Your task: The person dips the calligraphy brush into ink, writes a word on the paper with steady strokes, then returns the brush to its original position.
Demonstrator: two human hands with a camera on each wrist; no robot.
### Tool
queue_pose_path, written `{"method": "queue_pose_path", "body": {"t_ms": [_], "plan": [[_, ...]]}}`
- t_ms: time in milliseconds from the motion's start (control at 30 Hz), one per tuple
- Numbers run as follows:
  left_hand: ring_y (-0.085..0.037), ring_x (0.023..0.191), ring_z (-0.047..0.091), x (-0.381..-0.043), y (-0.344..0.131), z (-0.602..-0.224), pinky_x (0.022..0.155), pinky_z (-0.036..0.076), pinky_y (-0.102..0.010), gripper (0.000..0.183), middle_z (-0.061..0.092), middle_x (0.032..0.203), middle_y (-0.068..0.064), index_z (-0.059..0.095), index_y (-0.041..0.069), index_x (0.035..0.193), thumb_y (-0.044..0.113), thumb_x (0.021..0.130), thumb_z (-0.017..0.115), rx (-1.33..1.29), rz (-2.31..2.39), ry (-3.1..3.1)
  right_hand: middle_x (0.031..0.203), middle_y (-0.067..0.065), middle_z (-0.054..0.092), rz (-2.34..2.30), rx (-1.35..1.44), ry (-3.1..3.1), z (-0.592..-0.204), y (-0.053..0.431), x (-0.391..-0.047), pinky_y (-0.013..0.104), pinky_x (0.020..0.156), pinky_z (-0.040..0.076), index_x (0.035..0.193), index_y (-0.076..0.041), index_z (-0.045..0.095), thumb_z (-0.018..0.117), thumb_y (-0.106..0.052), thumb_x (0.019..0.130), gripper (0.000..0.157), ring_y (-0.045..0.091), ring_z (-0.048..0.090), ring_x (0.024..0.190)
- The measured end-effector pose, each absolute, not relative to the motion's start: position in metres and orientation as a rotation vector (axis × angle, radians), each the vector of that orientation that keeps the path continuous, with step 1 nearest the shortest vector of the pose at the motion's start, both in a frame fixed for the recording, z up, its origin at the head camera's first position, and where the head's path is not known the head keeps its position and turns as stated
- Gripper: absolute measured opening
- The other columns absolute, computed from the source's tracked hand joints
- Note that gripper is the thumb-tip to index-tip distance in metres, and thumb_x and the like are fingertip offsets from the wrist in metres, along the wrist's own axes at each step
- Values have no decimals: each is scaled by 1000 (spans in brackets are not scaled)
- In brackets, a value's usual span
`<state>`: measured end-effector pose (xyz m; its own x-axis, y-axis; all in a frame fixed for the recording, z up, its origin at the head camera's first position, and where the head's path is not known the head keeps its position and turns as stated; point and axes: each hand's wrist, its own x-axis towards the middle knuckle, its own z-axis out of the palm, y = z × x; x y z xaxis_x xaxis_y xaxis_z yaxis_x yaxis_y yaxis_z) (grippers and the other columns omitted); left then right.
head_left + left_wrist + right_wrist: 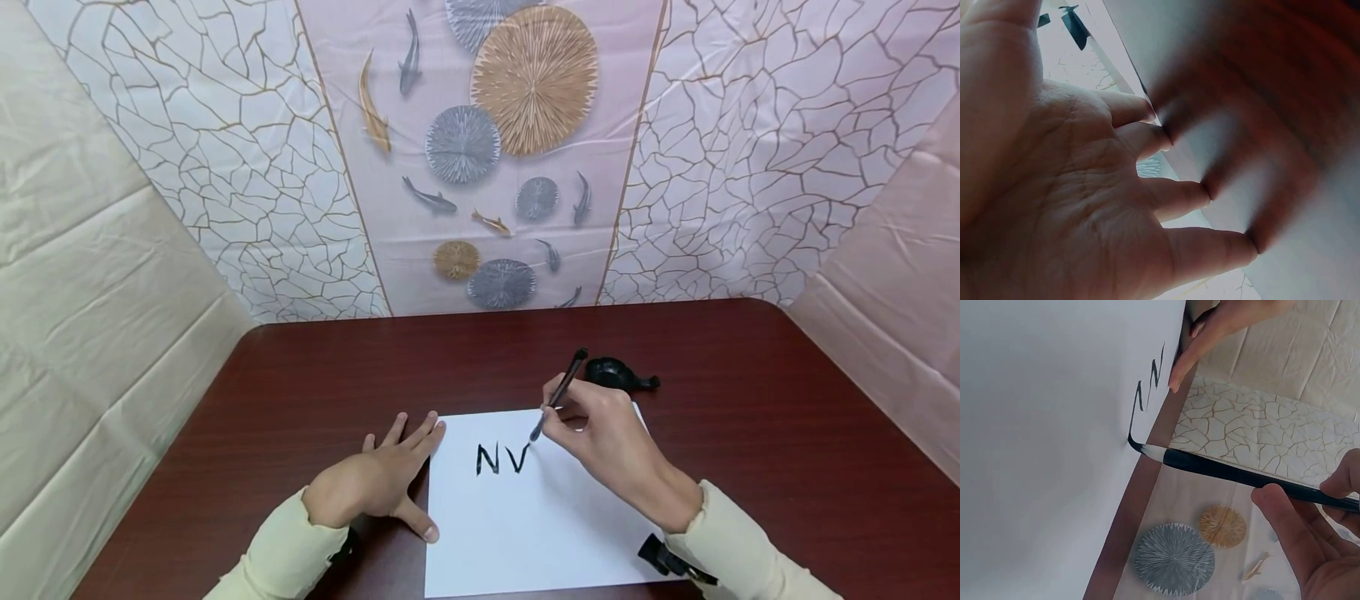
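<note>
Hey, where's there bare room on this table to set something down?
The tabletop is bare left of the left hand, between that hand and the backdrop, and right of the black object. It's crowded around the right hand, with the brush, paper and black object close together.

Pale cream sleeves (277, 550), softly wrinkled, with black gear (655, 554) at both cuffs (696, 523).

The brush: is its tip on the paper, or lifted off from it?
On the paper: in the right wrist view, the dark tip of the brush bends against it, at the end of a black stroke.
</note>
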<state>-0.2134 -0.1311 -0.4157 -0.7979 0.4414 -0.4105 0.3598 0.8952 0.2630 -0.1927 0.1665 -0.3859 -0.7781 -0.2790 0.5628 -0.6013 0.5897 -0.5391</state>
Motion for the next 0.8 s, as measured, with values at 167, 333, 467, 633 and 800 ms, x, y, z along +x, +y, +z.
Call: {"method": "queue_pose_path", "body": {"t_ms": [167, 333, 467, 633, 800], "plan": [[-44, 162, -1, -213, -131, -415, 117, 16, -79, 143, 2, 179, -4, 11, 17, 172, 62, 65, 94, 582, 235, 2588, 95, 2, 75, 1045, 687, -2403, -383, 170, -193, 21, 73, 60, 103, -8, 70, 71, 8, 89, 21, 8, 75, 84], [-44, 162, -1, -213, -131, -414, 118, 17, -77, 143, 2, 179, -3, 11, 18, 172, 62, 65, 94, 578, 223, 2588, 97, 3, 74, 1055, 666, -2368, -374, 176, -191, 24, 75, 62, 104, -7, 70, 72, 9, 89, 22, 12, 76, 86], [-43, 162, -2, -213, -130, -413, 118, 16, -77, 142, 2, 179, -3, 11, 18, 172, 62, 65, 94, 576, 224, 2586, 97, 4, 74, 1048, 650, -2333, -368, 179, -191, 27, 75, 63, 105, -6, 70, 73, 10, 88, 24, 16, 77, 87], [-44, 162, -1, -213, -131, -412, 118, 17, -78, 142, 3, 179, -4, 11, 17, 172, 62, 65, 94, 577, 231, 2584, 96, 4, 75, 1057, 632, -2315, -365, 181, -190, 28, 75, 63, 105, -5, 71, 73, 11, 88, 23, 17, 78, 87], [-42, 162, -2, -214, -132, -412, 119, 17, -77, 141, 2, 179, -3, 11, 18, 172, 60, 66, 95, 568, 234, 2569, 97, 4, 75, 1067, 622, -2321, -365, 182, -188, 28, 75, 63, 105, -5, 71, 73, 11, 88, 24, 17, 78, 88]]}}
